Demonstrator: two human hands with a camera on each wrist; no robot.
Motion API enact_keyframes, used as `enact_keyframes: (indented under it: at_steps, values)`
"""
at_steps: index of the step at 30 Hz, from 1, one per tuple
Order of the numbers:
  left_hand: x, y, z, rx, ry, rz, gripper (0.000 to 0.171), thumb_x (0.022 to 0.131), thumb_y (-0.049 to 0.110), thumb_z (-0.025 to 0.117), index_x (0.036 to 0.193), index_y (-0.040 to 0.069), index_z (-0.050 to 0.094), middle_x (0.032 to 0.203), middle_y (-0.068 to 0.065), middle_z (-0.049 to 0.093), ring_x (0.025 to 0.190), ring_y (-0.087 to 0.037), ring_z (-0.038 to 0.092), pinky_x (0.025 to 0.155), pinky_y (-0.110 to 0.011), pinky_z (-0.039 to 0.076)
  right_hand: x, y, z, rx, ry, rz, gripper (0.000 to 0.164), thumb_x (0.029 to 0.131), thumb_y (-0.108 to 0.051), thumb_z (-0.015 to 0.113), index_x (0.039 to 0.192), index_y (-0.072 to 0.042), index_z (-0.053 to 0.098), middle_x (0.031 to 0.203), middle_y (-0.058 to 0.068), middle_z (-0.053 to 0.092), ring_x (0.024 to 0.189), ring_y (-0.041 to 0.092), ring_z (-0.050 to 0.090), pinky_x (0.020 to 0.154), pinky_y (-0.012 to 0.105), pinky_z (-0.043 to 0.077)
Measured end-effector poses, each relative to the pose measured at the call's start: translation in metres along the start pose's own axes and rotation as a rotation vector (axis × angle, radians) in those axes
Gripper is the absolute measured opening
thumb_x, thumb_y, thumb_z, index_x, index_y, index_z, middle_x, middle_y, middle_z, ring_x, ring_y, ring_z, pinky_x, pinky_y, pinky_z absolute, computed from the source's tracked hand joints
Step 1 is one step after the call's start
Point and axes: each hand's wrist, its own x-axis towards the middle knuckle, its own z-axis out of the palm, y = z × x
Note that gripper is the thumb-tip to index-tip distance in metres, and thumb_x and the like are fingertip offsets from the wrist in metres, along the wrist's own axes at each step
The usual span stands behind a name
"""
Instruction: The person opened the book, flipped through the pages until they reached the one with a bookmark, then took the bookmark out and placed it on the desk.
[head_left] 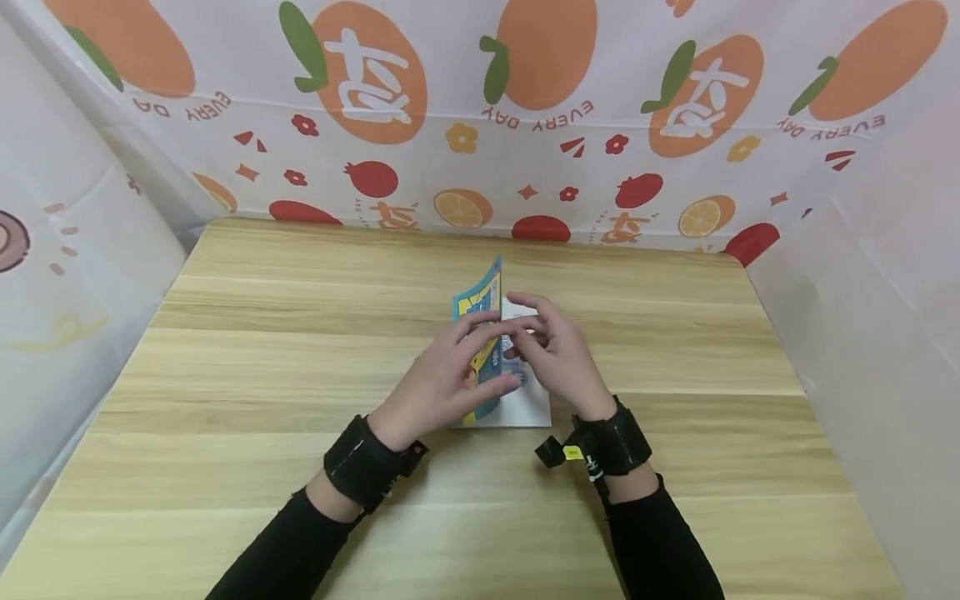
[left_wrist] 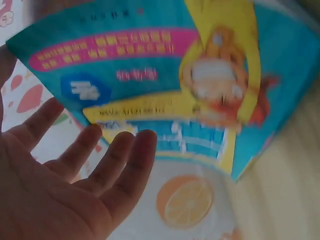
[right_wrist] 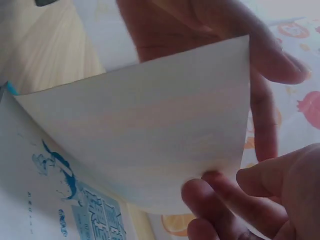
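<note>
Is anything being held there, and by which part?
Cannot tell for sure: the right hand touches the raised book cover inside, near its free edge; the left hand, open, is outside it.

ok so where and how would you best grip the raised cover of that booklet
Likely a light pinch on its free edge, coming from the right: the thin cover stands raised off the white page, so both faces are reachable there. The left hand is at the printed outer face; the right hand, at the pale inner one, seems better placed.
</note>
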Motion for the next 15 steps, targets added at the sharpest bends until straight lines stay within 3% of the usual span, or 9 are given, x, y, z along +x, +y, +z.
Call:
enact_keyframes:
  at_steps: [3, 7, 10, 15]
  values:
    - [-0.002, -0.004, -0.014, 0.047, 0.0, -0.041, 0.049, 0.088, 0.047, 0.062, 0.132, 0.027, 0.055, 0.146, -0.004, 0.035, 0.123, -0.024, 0.042, 0.088, -0.046, 0.048, 0.001, 0.0, 0.003, -0.036, -0.054, -0.005, 0.029, 0.098, -0.019, 0.054, 0.127, -0.015, 0.056, 0.105, 0.0, 0.069, 0.082, 0.016, 0.066, 0.073, 0.036, 0.054]
    - [-0.007, -0.009, -0.036, 0.078, 0.015, -0.077, 0.034, 0.087, 0.022, 0.062, 0.121, 0.019, 0.064, 0.152, 0.001, 0.027, 0.124, -0.028, 0.042, 0.087, -0.046, 0.049, 0.003, 0.009, 0.006, -0.072, -0.095, 0.013, 0.025, 0.095, -0.028, 0.058, 0.117, -0.018, 0.064, 0.106, 0.002, 0.068, 0.085, 0.011, 0.063, 0.073, 0.036, 0.053]
    - [-0.009, -0.015, -0.047, 0.117, 0.019, -0.031, 0.038, 0.082, 0.004, 0.058, 0.117, 0.016, 0.066, 0.154, 0.001, 0.024, 0.128, -0.029, 0.037, 0.092, -0.048, 0.045, 0.004, 0.015, 0.006, -0.133, -0.078, 0.048, 0.025, 0.094, -0.03, 0.061, 0.116, -0.019, 0.065, 0.106, -0.001, 0.067, 0.085, 0.01, 0.06, 0.073, 0.035, 0.053]
    - [-0.01, -0.024, -0.056, 0.166, -0.048, 0.024, 0.048, 0.078, -0.011, 0.055, 0.115, 0.018, 0.067, 0.154, 0.002, 0.023, 0.139, -0.027, 0.014, 0.097, -0.05, 0.041, 0.004, 0.025, -0.001, -0.242, -0.012, 0.13, 0.027, 0.092, -0.029, 0.062, 0.116, -0.017, 0.065, 0.101, -0.01, 0.064, 0.085, 0.01, 0.059, 0.074, 0.034, 0.052]
